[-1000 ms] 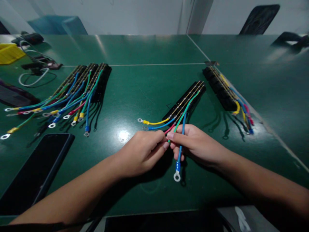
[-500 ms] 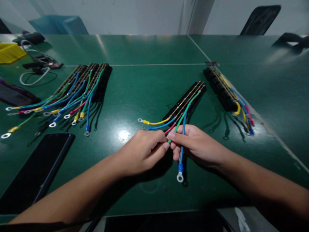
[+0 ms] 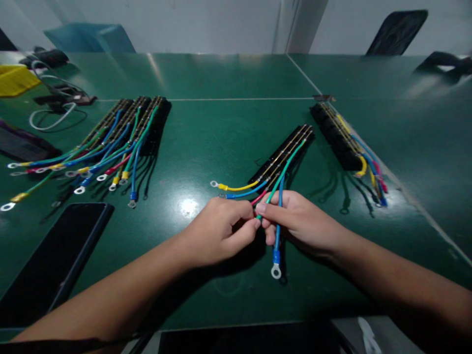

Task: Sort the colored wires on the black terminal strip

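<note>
Both my hands meet at the near end of a black terminal strip [image 3: 275, 160] with brass-coloured bars and coloured wires. My left hand [image 3: 226, 228] pinches the green wire [image 3: 283, 174] near its end, which the fingers hide. Thumb and fingers of my right hand [image 3: 295, 216] grip the same green wire just beside it. A red wire [image 3: 259, 197] runs in under the fingers. Past my right fingers hangs a blue wire [image 3: 278, 236] tipped with a ring terminal [image 3: 276, 271]. A yellow wire [image 3: 241, 188] and another blue wire [image 3: 245, 195] stick out to the left.
Several wired strips [image 3: 138, 123] lie side by side at left, their ring terminals pointing toward me. One more strip [image 3: 337, 135] lies at right. A phone [image 3: 55, 260] rests at front left, near a yellow bin [image 3: 18, 81] and cables [image 3: 55, 105] on the green table [image 3: 206, 132].
Almost nothing differs. My fingers have shifted very slightly on the green wire, and the hanging blue wire's ring terminal sits a touch farther right and lower.
</note>
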A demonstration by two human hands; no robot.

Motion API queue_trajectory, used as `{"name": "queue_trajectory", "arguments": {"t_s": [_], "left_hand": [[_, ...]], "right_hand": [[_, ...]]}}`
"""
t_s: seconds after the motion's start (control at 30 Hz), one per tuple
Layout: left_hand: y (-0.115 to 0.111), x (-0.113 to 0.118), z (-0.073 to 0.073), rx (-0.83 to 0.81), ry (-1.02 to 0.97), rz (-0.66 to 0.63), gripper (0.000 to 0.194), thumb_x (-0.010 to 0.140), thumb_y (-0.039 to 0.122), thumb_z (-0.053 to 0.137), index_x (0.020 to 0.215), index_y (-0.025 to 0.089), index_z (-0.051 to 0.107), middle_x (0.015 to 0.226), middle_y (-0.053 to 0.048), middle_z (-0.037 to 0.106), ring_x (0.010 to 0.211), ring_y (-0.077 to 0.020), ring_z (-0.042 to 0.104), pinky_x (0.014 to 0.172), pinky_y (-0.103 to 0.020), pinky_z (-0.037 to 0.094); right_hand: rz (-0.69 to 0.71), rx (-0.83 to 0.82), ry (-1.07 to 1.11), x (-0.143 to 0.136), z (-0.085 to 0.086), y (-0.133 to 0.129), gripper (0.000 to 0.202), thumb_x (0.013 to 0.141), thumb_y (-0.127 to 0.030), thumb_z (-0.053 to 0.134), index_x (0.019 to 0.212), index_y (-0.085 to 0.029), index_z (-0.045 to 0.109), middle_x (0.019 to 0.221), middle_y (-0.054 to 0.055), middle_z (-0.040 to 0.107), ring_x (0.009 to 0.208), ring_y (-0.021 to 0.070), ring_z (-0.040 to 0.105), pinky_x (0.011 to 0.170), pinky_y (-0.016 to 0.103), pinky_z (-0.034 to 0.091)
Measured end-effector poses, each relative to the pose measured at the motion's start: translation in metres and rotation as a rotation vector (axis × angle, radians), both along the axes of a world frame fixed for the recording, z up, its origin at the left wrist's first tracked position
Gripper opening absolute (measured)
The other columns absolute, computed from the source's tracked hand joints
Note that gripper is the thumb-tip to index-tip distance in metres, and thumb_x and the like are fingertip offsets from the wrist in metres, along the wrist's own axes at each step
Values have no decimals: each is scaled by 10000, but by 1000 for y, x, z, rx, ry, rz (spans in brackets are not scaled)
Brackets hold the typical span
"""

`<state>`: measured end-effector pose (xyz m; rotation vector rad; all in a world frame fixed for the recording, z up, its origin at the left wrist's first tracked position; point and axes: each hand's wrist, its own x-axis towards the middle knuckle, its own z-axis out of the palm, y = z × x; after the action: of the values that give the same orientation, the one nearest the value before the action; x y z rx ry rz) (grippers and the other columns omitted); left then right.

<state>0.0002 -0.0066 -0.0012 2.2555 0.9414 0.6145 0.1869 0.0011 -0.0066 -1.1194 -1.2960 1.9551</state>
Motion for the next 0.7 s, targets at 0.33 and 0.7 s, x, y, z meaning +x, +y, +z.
{"name": "queue_trajectory", "arguments": {"t_s": [0.33, 0.7], "left_hand": [[0, 0, 0, 21, -21, 4, 194, 869, 160, 492, 694, 136, 573, 574, 54, 491, 521, -48, 433, 531, -183, 291], [0, 0, -1, 36, -16, 9, 153, 849, 155, 526, 707, 148, 583, 581, 58, 513, 517, -44, 449, 523, -172, 296]], "right_hand": [[-6, -46, 14, -1, 3, -1, 198, 803, -302, 671, 753, -136, 576, 560, -33, 590, 447, 74, 589, 420, 149, 455], [-14, -44, 10, -2, 5, -2, 203, 802, -296, 669, 740, -130, 570, 529, -30, 589, 428, 73, 575, 406, 149, 459]]}}
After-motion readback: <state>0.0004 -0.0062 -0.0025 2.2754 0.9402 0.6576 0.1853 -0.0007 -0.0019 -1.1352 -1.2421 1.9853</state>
